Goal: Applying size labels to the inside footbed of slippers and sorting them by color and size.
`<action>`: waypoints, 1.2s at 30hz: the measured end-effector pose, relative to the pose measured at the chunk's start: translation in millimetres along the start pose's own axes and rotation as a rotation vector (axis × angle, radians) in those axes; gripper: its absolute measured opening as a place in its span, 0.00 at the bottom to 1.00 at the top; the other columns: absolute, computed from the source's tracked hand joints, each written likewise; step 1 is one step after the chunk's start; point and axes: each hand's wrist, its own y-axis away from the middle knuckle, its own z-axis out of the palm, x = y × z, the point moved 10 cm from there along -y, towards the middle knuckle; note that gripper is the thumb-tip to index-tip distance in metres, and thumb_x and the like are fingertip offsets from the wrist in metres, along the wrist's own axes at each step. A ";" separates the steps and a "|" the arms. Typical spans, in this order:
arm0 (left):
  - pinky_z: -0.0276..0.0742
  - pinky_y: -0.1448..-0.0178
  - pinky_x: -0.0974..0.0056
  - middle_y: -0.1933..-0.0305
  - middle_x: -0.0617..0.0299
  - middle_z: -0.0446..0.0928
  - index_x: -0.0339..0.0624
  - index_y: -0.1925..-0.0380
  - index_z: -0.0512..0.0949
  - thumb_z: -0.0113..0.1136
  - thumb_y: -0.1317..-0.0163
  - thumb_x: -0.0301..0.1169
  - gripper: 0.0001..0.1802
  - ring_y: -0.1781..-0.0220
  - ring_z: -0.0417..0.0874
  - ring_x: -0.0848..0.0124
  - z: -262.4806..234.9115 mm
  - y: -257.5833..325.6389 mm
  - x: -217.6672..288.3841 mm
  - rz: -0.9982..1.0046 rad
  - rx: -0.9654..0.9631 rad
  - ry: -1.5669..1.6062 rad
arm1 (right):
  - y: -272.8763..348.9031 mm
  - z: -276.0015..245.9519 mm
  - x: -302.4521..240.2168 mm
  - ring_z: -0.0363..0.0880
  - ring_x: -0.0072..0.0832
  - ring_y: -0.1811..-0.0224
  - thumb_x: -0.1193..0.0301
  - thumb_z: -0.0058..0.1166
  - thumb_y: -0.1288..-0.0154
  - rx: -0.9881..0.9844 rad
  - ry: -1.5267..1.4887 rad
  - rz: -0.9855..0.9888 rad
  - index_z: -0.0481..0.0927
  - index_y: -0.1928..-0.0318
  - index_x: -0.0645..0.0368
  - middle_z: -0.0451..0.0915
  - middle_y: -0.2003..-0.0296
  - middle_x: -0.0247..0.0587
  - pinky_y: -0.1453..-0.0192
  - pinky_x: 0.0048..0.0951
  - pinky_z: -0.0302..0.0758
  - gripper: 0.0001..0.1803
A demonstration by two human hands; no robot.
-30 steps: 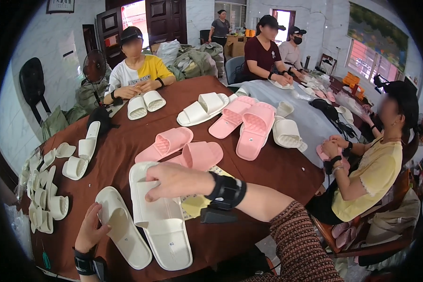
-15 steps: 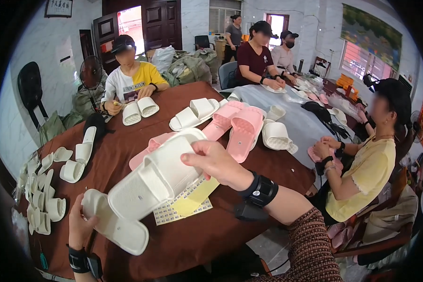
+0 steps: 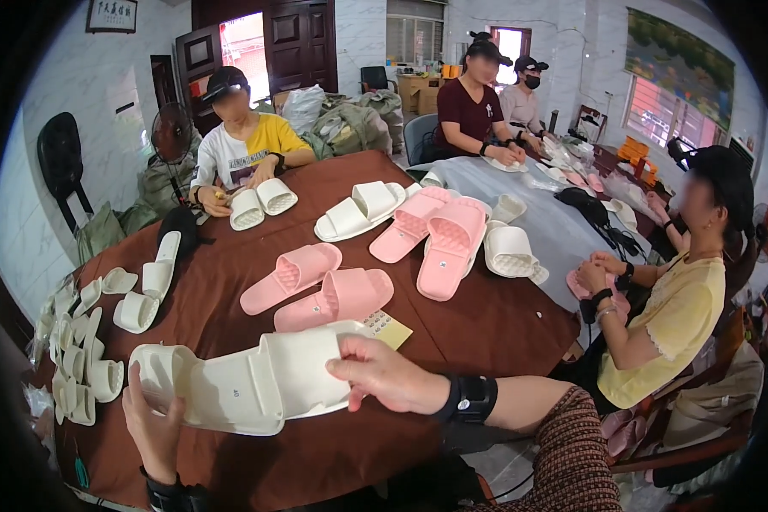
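Both my hands hold a pair of cream slide slippers [image 3: 247,384] pressed together, lying sideways just above the brown table [image 3: 478,328]. My left hand [image 3: 155,427] grips the heel end from below at the left. My right hand [image 3: 388,375], with a black wrist strap, clasps the toe end at the right. Just beyond the slippers lie two pink slippers [image 3: 316,286] and a yellow card [image 3: 388,328] on the cloth.
More pink slippers [image 3: 435,235] and cream slippers [image 3: 358,212] lie mid-table. Cream slippers [image 3: 149,286] and stacked pieces [image 3: 72,358] line the left edge. Three people sit around the far side and one in yellow [image 3: 674,299] sits at the right.
The two cream slippers went from lying apart on the table to being lifted and brought together into one pair held sideways in both hands; my head view shifted closer.
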 end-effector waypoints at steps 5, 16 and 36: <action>0.72 0.46 0.49 0.53 0.46 0.74 0.39 0.33 0.64 0.68 0.55 0.29 0.45 0.50 0.75 0.48 -5.5 5.4 28.8 0.110 0.091 0.017 | 6.0 23.6 14.8 0.77 0.19 0.65 0.67 0.50 0.29 -0.062 -0.079 0.034 0.73 0.50 0.63 0.75 0.63 0.33 0.71 0.23 0.79 0.14; 0.73 0.47 0.48 0.53 0.45 0.73 0.38 0.35 0.66 0.69 0.57 0.27 0.43 0.50 0.75 0.46 -20.6 12.4 77.3 0.179 0.115 -0.007 | 16.0 68.2 13.7 0.75 0.22 0.61 0.70 0.47 0.27 -0.162 -0.249 0.029 0.69 0.45 0.67 0.72 0.56 0.39 0.66 0.25 0.80 0.16; 0.70 0.43 0.46 0.42 0.42 0.69 0.36 0.47 0.71 0.71 0.55 0.28 0.32 0.44 0.70 0.43 -13.2 11.4 156.3 0.340 0.124 0.018 | 30.0 45.0 -20.0 0.78 0.21 0.67 0.74 0.43 0.25 -0.136 -0.109 -0.156 0.68 0.41 0.60 0.75 0.58 0.33 0.63 0.25 0.78 0.14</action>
